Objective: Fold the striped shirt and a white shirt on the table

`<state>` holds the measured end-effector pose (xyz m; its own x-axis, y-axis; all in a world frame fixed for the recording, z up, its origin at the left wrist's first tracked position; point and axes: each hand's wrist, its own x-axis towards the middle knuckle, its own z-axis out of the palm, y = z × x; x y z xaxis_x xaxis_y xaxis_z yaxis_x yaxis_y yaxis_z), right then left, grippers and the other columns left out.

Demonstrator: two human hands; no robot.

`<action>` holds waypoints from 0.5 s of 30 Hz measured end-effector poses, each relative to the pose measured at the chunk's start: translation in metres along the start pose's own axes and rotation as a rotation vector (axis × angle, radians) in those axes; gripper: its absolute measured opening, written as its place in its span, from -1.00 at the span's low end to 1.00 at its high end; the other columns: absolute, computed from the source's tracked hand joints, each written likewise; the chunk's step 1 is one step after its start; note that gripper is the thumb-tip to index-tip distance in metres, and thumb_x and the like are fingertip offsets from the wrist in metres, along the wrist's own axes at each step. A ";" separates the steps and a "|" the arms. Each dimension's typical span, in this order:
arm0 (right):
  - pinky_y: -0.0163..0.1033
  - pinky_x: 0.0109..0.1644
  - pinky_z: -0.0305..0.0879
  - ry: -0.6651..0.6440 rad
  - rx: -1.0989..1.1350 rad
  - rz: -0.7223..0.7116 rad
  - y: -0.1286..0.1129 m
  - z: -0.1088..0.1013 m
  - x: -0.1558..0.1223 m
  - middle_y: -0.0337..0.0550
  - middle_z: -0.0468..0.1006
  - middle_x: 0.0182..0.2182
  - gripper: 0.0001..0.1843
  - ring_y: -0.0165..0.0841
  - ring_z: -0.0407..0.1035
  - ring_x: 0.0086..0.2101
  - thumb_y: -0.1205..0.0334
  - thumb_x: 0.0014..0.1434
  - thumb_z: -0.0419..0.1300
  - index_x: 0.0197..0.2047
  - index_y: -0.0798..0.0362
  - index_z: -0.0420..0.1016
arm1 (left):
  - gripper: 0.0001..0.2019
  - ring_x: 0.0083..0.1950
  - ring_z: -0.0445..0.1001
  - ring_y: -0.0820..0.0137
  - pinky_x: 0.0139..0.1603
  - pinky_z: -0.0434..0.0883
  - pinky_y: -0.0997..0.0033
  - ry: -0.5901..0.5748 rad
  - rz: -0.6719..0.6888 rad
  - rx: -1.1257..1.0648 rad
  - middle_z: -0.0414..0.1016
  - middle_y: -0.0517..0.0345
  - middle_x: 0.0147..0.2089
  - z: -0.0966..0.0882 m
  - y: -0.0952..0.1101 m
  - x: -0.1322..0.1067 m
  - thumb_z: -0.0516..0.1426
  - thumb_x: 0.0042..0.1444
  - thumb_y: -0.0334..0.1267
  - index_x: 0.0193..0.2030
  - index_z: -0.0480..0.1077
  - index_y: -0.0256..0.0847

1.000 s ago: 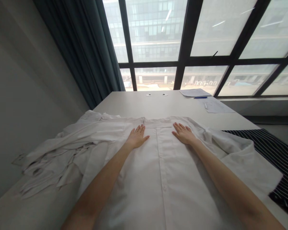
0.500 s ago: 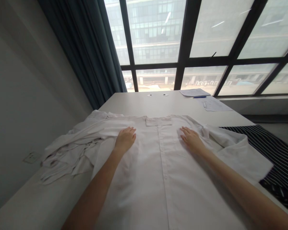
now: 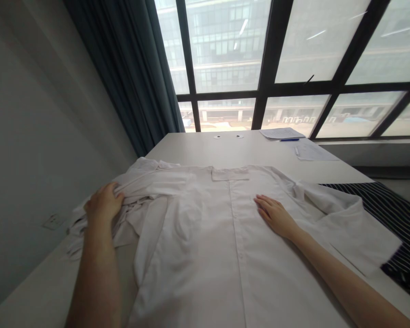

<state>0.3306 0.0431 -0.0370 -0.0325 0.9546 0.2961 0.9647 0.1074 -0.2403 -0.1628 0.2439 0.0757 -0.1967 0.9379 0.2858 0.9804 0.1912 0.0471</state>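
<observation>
A white button-front shirt [image 3: 205, 237] lies spread face up, its collar toward the far side and its button placket running down the middle. On the left, my left hand [image 3: 104, 202] is curled over the bunched left-side sleeve [image 3: 146, 187], gripping its cloth; the fingertips are partly hidden. My right hand [image 3: 276, 216] rests flat on the shirt's chest, right of the placket, fingers out and holding nothing. The other sleeve [image 3: 355, 223] stretches out to the right with a fold in it.
Beneath the shirt is a white table [image 3: 191, 148]. Papers [image 3: 282, 133] and a blue pen [image 3: 289, 140] lie at its far right. Black-and-white striped cloth [image 3: 379, 205] is under the right sleeve. More crumpled white cloth [image 3: 140, 166] lies at the left, by the wall.
My left hand has moved left from the shirt's chest to the bunched sleeve and closed on it. My right hand has slid slightly toward me, still flat. The view has shifted a little.
</observation>
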 end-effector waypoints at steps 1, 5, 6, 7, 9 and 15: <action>0.03 0.30 0.14 0.000 0.000 0.000 0.000 0.000 0.000 -0.03 0.38 0.23 -0.52 -0.21 0.21 0.23 0.11 0.35 -0.10 0.24 -0.01 0.36 | -0.53 0.11 0.42 0.03 -0.02 0.35 0.06 0.007 -0.064 0.011 0.44 -0.15 0.18 0.000 -0.006 -0.001 0.02 0.22 -0.08 0.23 0.32 -0.14; -0.01 0.31 0.13 -0.013 -0.007 0.003 0.001 0.002 -0.001 -0.03 0.37 0.24 -0.51 -0.22 0.20 0.24 0.09 0.36 -0.12 0.24 0.04 0.36 | -0.61 0.03 0.45 0.05 -0.04 0.29 0.06 0.101 -0.183 0.022 0.55 -0.14 0.02 -0.003 -0.012 -0.011 -0.05 0.25 -0.08 0.05 0.45 -0.17; -0.02 0.31 0.13 -0.015 -0.009 0.005 0.001 0.002 -0.001 -0.02 0.37 0.24 -0.50 -0.22 0.19 0.25 0.09 0.37 -0.12 0.24 0.05 0.36 | -0.61 0.00 0.46 0.08 -0.07 0.29 0.11 0.123 -0.194 0.026 0.56 -0.13 -0.02 -0.007 -0.009 -0.013 -0.07 0.26 -0.12 0.04 0.46 -0.18; -0.02 0.31 0.12 -0.015 -0.010 0.006 0.001 0.002 -0.001 -0.02 0.37 0.24 -0.50 -0.22 0.19 0.25 0.09 0.37 -0.12 0.24 0.05 0.36 | -0.60 -0.04 0.48 0.11 -0.11 0.29 0.16 0.142 -0.203 0.030 0.57 -0.13 -0.04 -0.012 -0.006 -0.015 -0.10 0.27 -0.13 0.04 0.46 -0.18; -0.02 0.31 0.13 -0.012 -0.009 0.006 0.001 0.002 -0.001 -0.03 0.37 0.24 -0.51 -0.22 0.19 0.25 0.09 0.36 -0.12 0.24 0.04 0.36 | -0.57 -0.09 0.50 0.13 -0.18 0.29 0.24 0.183 -0.230 0.028 0.58 -0.13 -0.08 -0.027 0.003 -0.017 -0.13 0.28 -0.11 0.06 0.46 -0.17; -0.01 0.31 0.12 -0.014 -0.009 0.010 0.000 0.001 -0.001 -0.03 0.37 0.24 -0.51 -0.22 0.19 0.24 0.09 0.36 -0.11 0.24 0.05 0.35 | -0.62 -0.18 0.51 0.14 -0.29 0.29 0.35 0.352 -0.088 -0.136 0.60 -0.05 -0.17 -0.081 0.058 -0.040 -0.05 0.25 -0.06 0.00 0.48 -0.14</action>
<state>0.3303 0.0425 -0.0380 -0.0265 0.9595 0.2804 0.9673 0.0953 -0.2349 -0.0968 0.1938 0.1439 -0.2872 0.7582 0.5854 0.9572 0.2040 0.2053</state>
